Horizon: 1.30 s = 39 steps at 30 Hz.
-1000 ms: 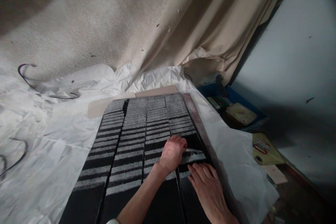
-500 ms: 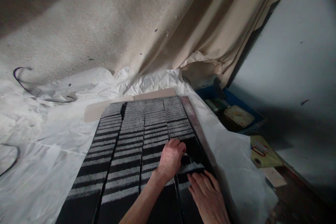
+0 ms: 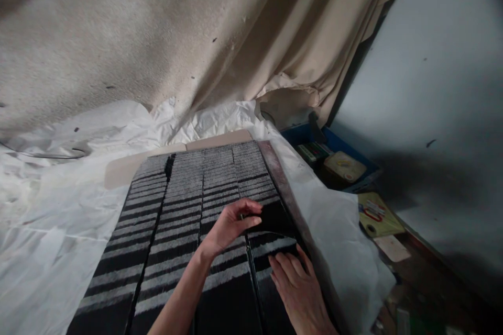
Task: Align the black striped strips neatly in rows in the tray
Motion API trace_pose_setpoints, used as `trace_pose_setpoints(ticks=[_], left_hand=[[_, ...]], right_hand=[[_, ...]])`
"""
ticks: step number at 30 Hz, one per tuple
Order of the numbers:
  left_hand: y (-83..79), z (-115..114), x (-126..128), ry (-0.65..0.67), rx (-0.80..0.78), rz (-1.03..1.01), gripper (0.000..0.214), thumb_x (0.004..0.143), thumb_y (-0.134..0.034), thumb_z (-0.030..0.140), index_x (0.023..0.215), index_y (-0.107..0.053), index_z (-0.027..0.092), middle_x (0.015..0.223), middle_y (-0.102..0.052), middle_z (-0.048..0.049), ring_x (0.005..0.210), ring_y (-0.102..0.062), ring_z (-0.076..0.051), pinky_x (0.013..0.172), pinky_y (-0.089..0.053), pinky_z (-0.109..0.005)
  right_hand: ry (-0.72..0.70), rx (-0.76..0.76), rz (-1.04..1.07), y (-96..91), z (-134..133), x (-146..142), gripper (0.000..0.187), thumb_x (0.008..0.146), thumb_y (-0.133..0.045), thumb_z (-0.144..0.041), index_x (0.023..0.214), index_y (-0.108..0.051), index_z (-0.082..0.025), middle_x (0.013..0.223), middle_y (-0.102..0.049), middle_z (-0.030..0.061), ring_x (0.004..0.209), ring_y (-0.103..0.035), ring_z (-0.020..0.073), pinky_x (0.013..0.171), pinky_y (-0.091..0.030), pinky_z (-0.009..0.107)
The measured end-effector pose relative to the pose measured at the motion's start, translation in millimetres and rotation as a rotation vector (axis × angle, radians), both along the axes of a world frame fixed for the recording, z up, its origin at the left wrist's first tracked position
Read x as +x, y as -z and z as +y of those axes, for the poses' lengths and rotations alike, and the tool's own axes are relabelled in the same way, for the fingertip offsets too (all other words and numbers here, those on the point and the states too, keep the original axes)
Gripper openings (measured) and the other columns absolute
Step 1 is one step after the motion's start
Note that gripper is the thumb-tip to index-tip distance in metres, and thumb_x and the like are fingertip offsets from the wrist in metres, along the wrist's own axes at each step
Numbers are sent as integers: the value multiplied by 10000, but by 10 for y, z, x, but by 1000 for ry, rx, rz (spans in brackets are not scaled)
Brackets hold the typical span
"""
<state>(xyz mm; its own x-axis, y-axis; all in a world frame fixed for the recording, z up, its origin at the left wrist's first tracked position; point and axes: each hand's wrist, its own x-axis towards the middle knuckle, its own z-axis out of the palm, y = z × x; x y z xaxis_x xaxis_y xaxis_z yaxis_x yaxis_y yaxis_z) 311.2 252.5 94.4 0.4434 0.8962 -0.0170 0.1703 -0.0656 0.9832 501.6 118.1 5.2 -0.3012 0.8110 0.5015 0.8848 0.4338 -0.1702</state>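
Note:
Overlapping black sheets with grey-white edges (image 3: 188, 204) lie in several columns on a board. My left hand (image 3: 231, 222) pinches a black sheet (image 3: 271, 217) in the right column and lifts its near edge. My right hand (image 3: 294, 285) lies flat, fingers stretched out, on the sheets just below it in the same column.
White paper (image 3: 58, 209) covers the surface around the board. A beige cloth (image 3: 157, 36) hangs behind. A dark wooden strip (image 3: 283, 183) runs along the board's right side. A blue tray (image 3: 334, 159) with tins and a yellow packet (image 3: 377, 214) sit to the right.
My left hand went from a fist pressed on the sheets to a pinch lifting one black sheet. My right hand stayed flat. The view shifted left and down.

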Motion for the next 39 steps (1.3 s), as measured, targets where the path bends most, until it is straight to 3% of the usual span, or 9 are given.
trace_pose_setpoints(ticks=[8,14,19,21,23,26,29,32,39], left_hand=[[103,-67,549,285,580,628,92,895,-624,270,932,-699,232,891,-694,-9,912,-593,-188,851,-450,-328],[202,124,664,98,462,593,47,800,-680,190,772,-673,227,788,-684,13,830,-606,-177,779,-461,-289],[4,205,471,-248,347,573,195,966,-451,234,932,-639,196,848,-685,5,741,-608,-119,687,-468,-237],[-85,-70,336,-428,370,583,226,984,-435,273,876,-620,200,831,-660,-2,735,-586,-125,685,-458,-258],[-66,-550,233,-304,445,544,185,971,-483,264,844,-609,219,834,-649,1,764,-589,-127,699,-465,-260],[222,-1398,202,-137,775,556,213,951,-511,295,785,-627,230,733,-651,7,719,-606,-147,645,-477,-279],[611,-1973,266,-291,1017,613,449,1007,-314,468,917,-690,240,855,-731,18,863,-666,-175,770,-508,-324],[810,-2131,303,-403,1039,642,429,989,-350,493,969,-713,267,913,-744,29,913,-662,-171,832,-498,-320],[779,-2116,225,-333,1050,715,423,923,-453,573,1076,-700,266,1125,-725,20,1069,-624,-195,858,-516,-342]], right_hand=[[5,26,50,15,-13,-17,250,963,-473,-238,1144,-646,-232,1022,-718,2,971,-606,169,1200,-184,439],[6,15,51,20,-20,-16,261,962,-475,-241,1162,-643,-226,1041,-718,8,982,-604,180,1185,-208,441],[5,-22,54,35,-33,-7,267,968,-463,-227,1171,-637,-236,1059,-716,2,990,-604,185,1162,-245,455],[1,-55,42,9,-45,-2,277,972,-454,-227,1186,-630,-230,1082,-709,9,1005,-597,192,1149,-269,460],[-4,-98,36,-43,-58,3,296,976,-437,-218,1211,-618,-219,1102,-699,18,1035,-588,199,1136,-299,456],[-22,-172,50,-155,-62,12,310,975,-445,-206,1244,-599,-219,1129,-685,17,1066,-576,199,1115,-345,438],[-8,-205,83,-270,-30,20,289,963,-491,-229,1226,-611,-244,1123,-679,10,1061,-574,206,1041,-418,414],[-3,-224,94,-372,41,26,251,942,-543,-256,1176,-634,-267,1087,-677,15,1028,-579,210,930,-466,381],[-60,-400,136,-558,263,54,141,859,-683,-247,989,-640,-283,939,-664,-35,909,-581,176,826,-418,344]])
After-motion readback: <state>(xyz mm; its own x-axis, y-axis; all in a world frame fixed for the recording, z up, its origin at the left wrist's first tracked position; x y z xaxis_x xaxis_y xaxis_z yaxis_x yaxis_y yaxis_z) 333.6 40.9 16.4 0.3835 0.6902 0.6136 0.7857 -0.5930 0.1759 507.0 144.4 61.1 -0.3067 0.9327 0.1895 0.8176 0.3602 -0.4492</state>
